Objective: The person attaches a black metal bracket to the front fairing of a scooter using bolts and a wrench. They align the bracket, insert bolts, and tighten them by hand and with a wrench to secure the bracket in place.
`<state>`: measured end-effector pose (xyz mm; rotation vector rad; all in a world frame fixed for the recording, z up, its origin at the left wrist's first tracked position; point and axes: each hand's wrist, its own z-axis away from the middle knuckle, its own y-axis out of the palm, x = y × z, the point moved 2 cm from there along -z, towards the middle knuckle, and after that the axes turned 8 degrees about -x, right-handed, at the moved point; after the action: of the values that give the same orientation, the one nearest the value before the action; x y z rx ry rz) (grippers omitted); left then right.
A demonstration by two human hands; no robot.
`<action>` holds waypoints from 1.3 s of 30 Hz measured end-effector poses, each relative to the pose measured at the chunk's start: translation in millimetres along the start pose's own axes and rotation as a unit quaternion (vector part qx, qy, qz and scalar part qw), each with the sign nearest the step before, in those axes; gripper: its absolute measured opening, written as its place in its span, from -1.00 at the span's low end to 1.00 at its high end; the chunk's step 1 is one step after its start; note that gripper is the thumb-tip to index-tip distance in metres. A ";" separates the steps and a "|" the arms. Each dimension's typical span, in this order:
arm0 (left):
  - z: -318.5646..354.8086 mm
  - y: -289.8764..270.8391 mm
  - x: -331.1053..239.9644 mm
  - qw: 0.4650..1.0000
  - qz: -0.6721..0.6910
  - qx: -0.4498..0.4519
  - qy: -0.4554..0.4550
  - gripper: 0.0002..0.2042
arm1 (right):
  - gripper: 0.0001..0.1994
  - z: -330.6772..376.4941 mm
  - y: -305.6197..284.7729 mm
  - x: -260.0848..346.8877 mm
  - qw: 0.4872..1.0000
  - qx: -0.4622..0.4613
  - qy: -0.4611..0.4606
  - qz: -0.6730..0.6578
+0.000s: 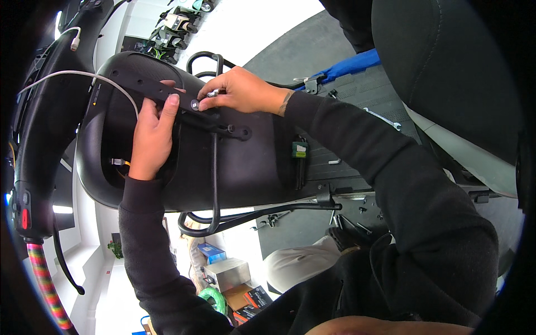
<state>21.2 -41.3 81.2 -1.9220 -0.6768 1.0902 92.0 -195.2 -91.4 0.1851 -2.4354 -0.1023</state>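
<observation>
A flat black bracket with holes (pixel 141 84) lies across the front panel (pixel 251 162) of a black scooter. My left hand (pixel 152 139) grips the bracket, its thumb on top and other fingers partly hidden behind. Just right of that thumb, a silver bolt (pixel 195 105) sits in the bracket. My right hand (pixel 245 90) pinches a small shiny metal piece (pixel 213 94) close to this bolt; the fingers partly cover it, and its kind is unclear. A black tubular frame (pixel 215 173) runs behind the bracket. Further along, another bolt (pixel 230 129) shows near the bracket's lower right end.
On the footboard (pixel 357 92) lie a wrench (pixel 382 118), a green-labelled hex key holder (pixel 300 149) and a blue cloth-like item (pixel 354 64). The seat (pixel 458 72) rises at right. A white cable (pixel 84 72) crosses beside the handlebar (pixel 44 167). Boxes (pixel 229 273) stand below.
</observation>
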 end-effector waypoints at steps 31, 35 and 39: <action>117.9 228.7 100.8 0.820 0.317 -0.421 -0.222 -0.40 | -0.56 6.6 -4.6 58.2 0.945 -0.004 -0.140 0.295; 102.3 230.7 118.7 0.756 0.465 -0.396 -0.235 -0.45 | -0.45 10.9 0.2 57.6 0.924 -0.067 -0.215 0.310; 91.6 233.1 132.7 0.798 0.383 -0.428 -0.184 -0.55 | -0.45 12.1 4.6 54.1 0.912 -0.085 -0.241 0.320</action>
<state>19.3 -29.6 -202.0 -2.9474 -0.6657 1.9245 42.7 -199.0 -65.8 -0.8050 -2.8183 -0.0682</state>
